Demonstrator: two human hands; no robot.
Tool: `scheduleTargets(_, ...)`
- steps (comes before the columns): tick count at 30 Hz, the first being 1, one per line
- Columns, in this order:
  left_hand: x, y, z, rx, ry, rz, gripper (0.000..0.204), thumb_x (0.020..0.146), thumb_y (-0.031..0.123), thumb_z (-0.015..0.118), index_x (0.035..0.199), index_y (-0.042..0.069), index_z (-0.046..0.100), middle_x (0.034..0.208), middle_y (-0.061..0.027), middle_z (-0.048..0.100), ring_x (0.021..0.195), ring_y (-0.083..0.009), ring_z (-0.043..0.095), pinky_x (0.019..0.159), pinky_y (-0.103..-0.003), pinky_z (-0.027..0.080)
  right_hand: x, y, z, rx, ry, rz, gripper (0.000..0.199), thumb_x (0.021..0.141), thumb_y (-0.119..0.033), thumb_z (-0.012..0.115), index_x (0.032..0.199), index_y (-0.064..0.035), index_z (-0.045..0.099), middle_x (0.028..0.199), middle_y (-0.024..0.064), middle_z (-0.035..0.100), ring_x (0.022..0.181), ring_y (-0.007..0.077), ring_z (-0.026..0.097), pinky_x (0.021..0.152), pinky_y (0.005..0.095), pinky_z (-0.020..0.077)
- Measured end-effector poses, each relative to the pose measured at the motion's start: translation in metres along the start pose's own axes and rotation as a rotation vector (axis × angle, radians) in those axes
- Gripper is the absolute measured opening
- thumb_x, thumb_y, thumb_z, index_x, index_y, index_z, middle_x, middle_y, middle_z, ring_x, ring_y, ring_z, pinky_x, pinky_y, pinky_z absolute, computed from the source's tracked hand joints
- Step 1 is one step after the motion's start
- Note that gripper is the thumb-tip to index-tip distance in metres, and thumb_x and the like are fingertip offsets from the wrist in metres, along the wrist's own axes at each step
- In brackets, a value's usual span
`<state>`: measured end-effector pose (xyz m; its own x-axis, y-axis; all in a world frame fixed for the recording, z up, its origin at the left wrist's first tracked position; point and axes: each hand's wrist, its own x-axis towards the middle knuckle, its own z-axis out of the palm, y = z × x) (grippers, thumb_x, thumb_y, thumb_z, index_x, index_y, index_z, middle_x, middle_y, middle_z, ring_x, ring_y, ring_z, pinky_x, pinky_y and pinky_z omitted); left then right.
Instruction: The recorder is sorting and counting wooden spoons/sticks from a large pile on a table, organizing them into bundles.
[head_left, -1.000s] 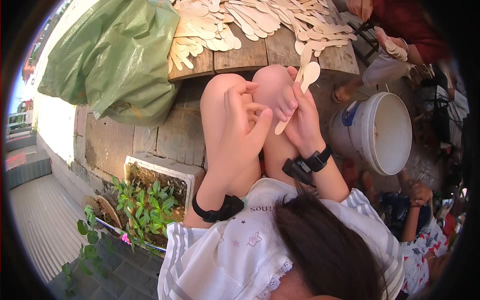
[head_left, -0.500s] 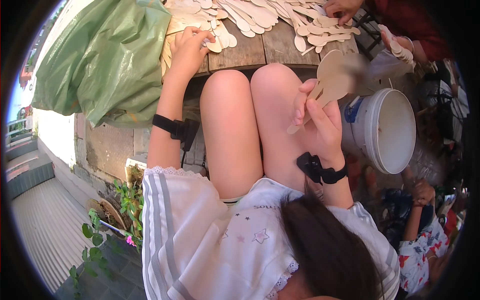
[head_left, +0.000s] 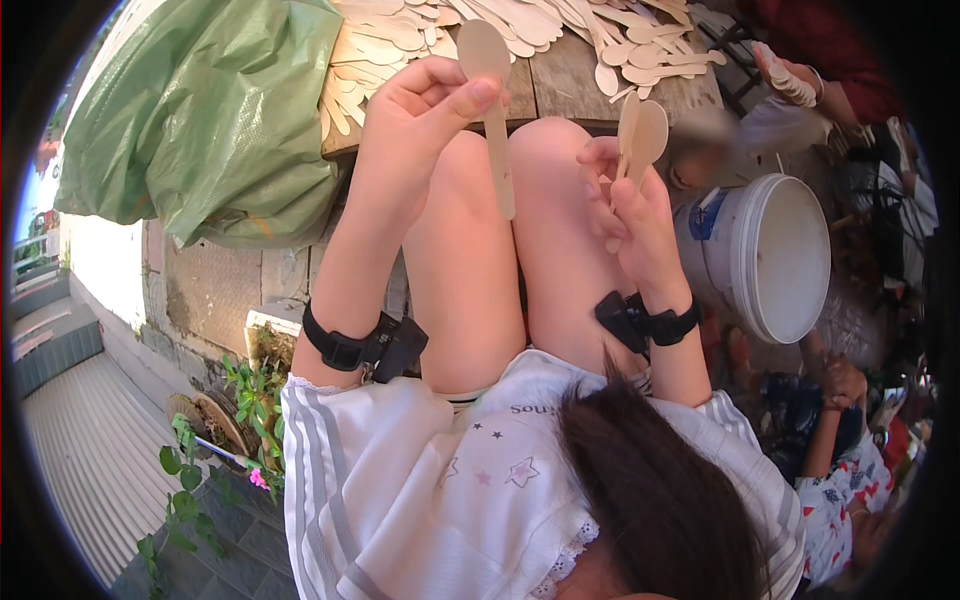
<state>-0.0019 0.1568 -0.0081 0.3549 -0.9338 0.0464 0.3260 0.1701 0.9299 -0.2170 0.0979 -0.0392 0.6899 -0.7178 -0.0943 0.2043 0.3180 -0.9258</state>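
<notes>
My left hand point(head_left: 425, 115) pinches a single pale wooden spoon point(head_left: 484, 50) near the base of its bowl. Its bowl points up and away while the handle hangs over my knees. Over my right thigh, my right hand point(head_left: 630, 205) grips a few wooden spoons point(head_left: 650, 128) together, bowls upward; the fingers partly hide their handles. Beyond my knees, heaps of similar wooden spoons point(head_left: 380, 45) lie across a plank table point(head_left: 575, 85).
A green plastic sack point(head_left: 200, 110) bulges at the table's left. On the right stands a whitish bucket point(head_left: 790, 260), tilted in view. Past it, another person's hand point(head_left: 785, 75) holds several spoons. A leafy plant point(head_left: 250, 410) grows at lower left.
My left hand has lifted from the spoon pile with one spoon, moving toward me. My right hand's spoons have turned more upright. The co-worker's hand has left the pile.
</notes>
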Motion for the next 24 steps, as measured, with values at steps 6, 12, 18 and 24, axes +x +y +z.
scheduleTargets(6,-0.038,-0.023,0.026,-0.050,-0.211,-0.189,0.018,0.084,0.013,0.070,0.085,0.005,0.054,0.082,0.0003,0.059,0.081,-0.0069,0.057,0.075,-0.023,0.045,-0.012,0.012,0.040,0.077,-0.083,0.142,0.040,0.094,-0.042,0.052,0.108,-0.0045,0.054,0.083,-0.0031,0.051,0.069,0.0051,0.047,0.058,0.0174,0.0387)
scheduleTargets(12,0.013,-0.033,-0.036,0.567,0.134,-0.088,0.020,0.085,0.021,0.067,0.095,0.007,0.057,0.086,0.0031,0.054,0.078,-0.0063,0.046,0.070,-0.021,0.039,-0.012,0.041,0.033,0.448,-0.224,0.292,0.031,0.100,-0.037,0.037,0.084,-0.0111,0.043,0.058,-0.0014,0.038,0.047,0.0083,0.036,0.045,0.0214,0.0326)
scheduleTargets(18,0.055,-0.044,-0.120,1.685,0.217,0.388,0.033,0.082,0.012,0.063,0.112,0.026,0.063,0.108,-0.0062,0.059,0.108,-0.0264,0.051,0.092,-0.039,0.037,-0.004,0.036,0.020,0.784,-0.366,0.405,0.024,0.101,-0.030,0.036,0.092,-0.0101,0.046,0.059,-0.0042,0.035,0.045,0.0053,0.031,0.041,0.0193,0.0280)
scheduleTargets(24,0.071,-0.049,-0.126,1.783,0.011,0.480,0.030,0.079,0.014,0.066,0.105,0.029,0.068,0.119,0.0012,0.058,0.114,-0.0232,0.047,0.099,-0.042,0.029,-0.004,0.038,0.017,0.847,-0.394,0.408,0.023,0.101,-0.030,0.034,0.095,-0.0107,0.046,0.061,-0.0046,0.033,0.046,0.0054,0.029,0.041,0.0191,0.0254)
